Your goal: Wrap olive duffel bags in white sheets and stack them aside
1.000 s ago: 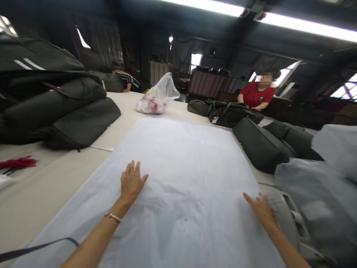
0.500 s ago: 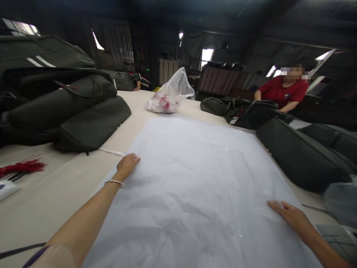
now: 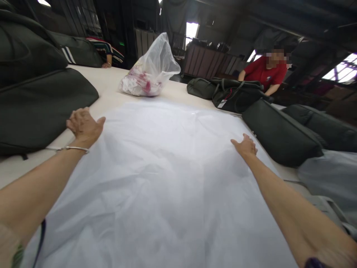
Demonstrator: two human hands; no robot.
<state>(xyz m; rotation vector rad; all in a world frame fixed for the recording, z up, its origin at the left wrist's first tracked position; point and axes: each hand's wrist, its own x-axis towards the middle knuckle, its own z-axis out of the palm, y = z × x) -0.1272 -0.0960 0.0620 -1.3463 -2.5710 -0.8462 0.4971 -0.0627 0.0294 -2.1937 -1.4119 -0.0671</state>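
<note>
A large whitish plastic sheet point(image 3: 173, 178) lies spread and wrinkled across the table in front of me. My left hand point(image 3: 85, 124) is at the sheet's left edge, beside a dark green bag point(image 3: 41, 108); its thumb stands apart from the fingers and I see nothing held. Over by the right edge, my right hand point(image 3: 245, 146) is on or just above the sheet, thumb and fingers apart. A clear plastic bag point(image 3: 147, 70) with white and red contents sits beyond the sheet's far edge.
Dark green bags point(image 3: 281, 134) line the right side, with grey plastic point(image 3: 331, 178) nearer me. Across the table point(image 3: 108, 80), a person in red point(image 3: 262, 72) handles a dark bag point(image 3: 237, 93). A striped sleeve point(image 3: 103, 46) shows at far left.
Both hands have moved forward and apart, the left to the left and the right up along the sheet's right side. My view has shifted, and the sheet reaches wider across the picture.
</note>
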